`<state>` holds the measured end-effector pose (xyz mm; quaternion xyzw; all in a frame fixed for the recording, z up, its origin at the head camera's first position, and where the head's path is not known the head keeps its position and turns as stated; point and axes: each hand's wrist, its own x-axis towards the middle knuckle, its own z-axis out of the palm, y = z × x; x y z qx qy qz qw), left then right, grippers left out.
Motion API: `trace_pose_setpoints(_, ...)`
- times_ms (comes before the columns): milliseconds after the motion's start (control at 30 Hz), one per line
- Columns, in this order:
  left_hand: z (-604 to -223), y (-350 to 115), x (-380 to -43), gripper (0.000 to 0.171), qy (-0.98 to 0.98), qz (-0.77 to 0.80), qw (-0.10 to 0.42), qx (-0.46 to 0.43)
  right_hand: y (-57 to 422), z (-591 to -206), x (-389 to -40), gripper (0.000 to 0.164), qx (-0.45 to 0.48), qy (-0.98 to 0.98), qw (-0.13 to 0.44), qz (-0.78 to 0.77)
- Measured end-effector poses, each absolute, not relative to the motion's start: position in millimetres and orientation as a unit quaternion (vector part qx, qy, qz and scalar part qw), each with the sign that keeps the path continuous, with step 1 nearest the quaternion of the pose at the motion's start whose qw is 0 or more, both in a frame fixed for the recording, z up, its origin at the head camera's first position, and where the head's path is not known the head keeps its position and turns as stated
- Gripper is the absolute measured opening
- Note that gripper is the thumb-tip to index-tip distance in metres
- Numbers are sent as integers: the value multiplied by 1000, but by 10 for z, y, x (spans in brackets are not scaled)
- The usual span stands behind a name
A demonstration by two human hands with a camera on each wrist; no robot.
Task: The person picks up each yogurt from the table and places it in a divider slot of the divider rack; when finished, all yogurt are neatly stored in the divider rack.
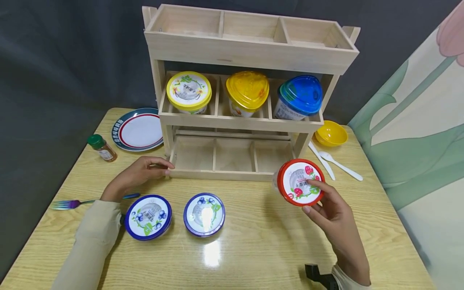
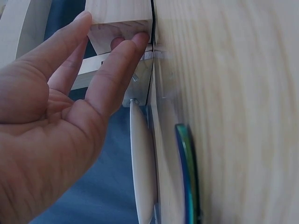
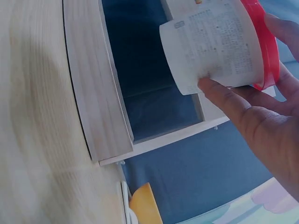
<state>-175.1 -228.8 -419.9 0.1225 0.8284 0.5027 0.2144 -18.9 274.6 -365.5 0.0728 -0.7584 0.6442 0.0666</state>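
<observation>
My right hand holds a tub with a red strawberry lid above the table, by the wooden rack's lower right corner. In the right wrist view, fingers and thumb grip the tub's white side and red rim. The wooden rack stands at the back. My left hand touches the lower left corner of its bottom tier, fingers fairly straight in the left wrist view. Two blue-lidded blueberry tubs, one on the left and one nearer the middle, stand on the table.
The middle tier holds a yellow-lidded tub, a tub with a domed yellow lid and one with a domed blue lid. Left lie a plate, spice jar and fork; right, a yellow bowl, knife and spoon.
</observation>
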Motion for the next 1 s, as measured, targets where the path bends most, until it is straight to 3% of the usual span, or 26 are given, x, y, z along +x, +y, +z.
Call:
trace_pose_setpoints(333,-4201,-2291,-1740,31,830,501,210,131,2681,-3645,-542,64,99,-739,103,659)
trace_pose_setpoints(1000,-4225,-2273,-1742,30,818,520,206,136,2814,-3889,-1023,56,100,-762,58,637)
